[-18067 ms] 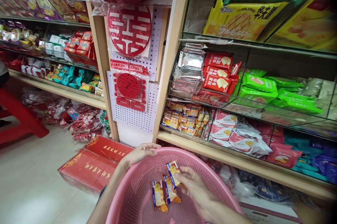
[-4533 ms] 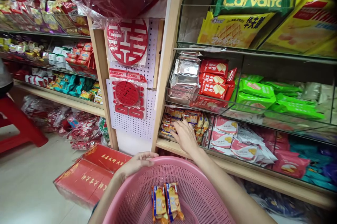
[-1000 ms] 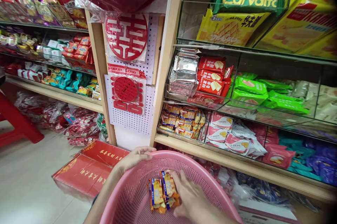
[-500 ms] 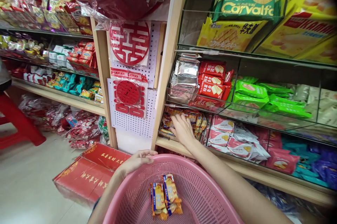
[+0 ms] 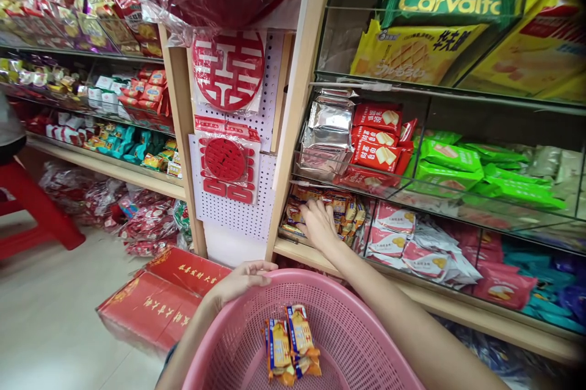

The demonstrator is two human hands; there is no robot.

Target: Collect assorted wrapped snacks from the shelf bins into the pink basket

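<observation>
My left hand point(image 5: 243, 283) is closed over the far left rim of a pink plastic basket point(image 5: 361, 310), thumb along the edge. Inside the basket lie several small orange, yellow and blue snack packets point(image 5: 293, 344) in a little pile. My right hand point(image 5: 319, 223) reaches across the basket into a low shelf bin of similar snack packets point(image 5: 345, 210). Its fingers are bent down around packets there, and their tips are partly hidden among the wrappers.
Red-wrapped biscuits point(image 5: 378, 140) and silver packs point(image 5: 330, 124) fill the bin above. White-and-pink packets point(image 5: 394, 222) lie to the right. A shelf post point(image 5: 293, 97) stands left of the bins. Red boxes point(image 5: 155, 304) and a red stool point(image 5: 34, 207) are on the floor.
The view has shifted slightly, so the right-hand shelves sit further right in the picture. My right hand stays in the bin with its fingers a little more bent; the left still holds the basket.
</observation>
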